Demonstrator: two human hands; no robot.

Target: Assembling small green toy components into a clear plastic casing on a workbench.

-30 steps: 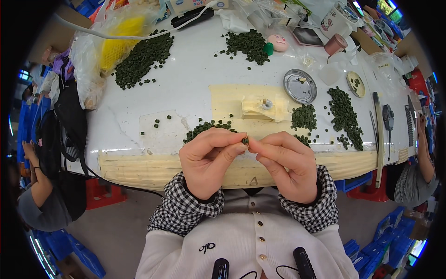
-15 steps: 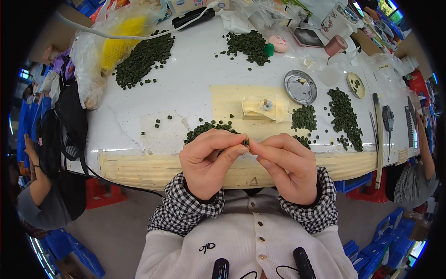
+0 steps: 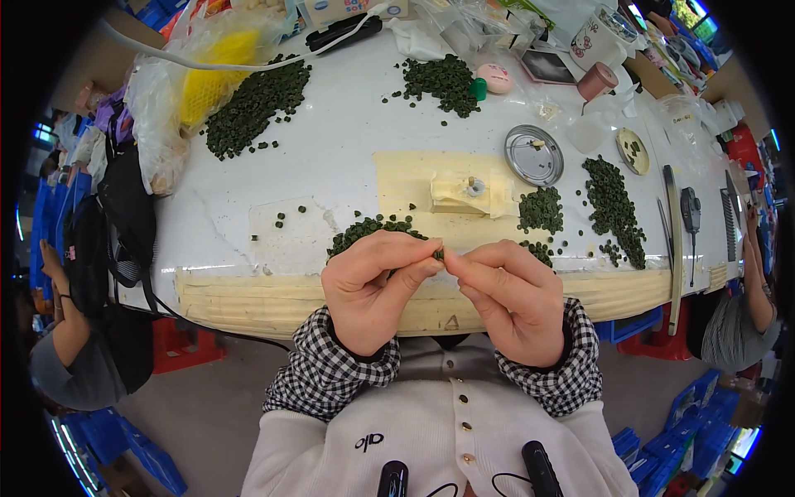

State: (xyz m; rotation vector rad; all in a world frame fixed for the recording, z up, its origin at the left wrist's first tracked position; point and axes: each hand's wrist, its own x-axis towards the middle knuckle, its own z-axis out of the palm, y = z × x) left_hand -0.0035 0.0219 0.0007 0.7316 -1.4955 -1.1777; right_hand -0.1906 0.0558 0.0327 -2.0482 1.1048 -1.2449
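Above the table's front edge, my left hand (image 3: 368, 286) pinches a small dark green piece (image 3: 439, 254) between thumb and forefinger. My right hand (image 3: 517, 298) meets it from the other side, fingers closed and a fingertip at the piece. Whatever else those right fingers grip is hidden. Just beyond my left hand lies a pile of similar dark green pieces (image 3: 364, 229), partly covered by it. Past my right hand are a small group of them (image 3: 541, 209) and a longer heap (image 3: 613, 207). A tape-covered block (image 3: 464, 195) with a small upright peg stands ahead of my hands.
Two larger green heaps (image 3: 265, 103) (image 3: 439, 83) lie farther back. A round metal lid (image 3: 534, 156) and a cream dish (image 3: 633, 151) sit to the right, with a screwdriver-like tool (image 3: 691, 219) beyond. Plastic bags (image 3: 157, 108) crowd the left; a white cable (image 3: 248, 65) crosses the back.
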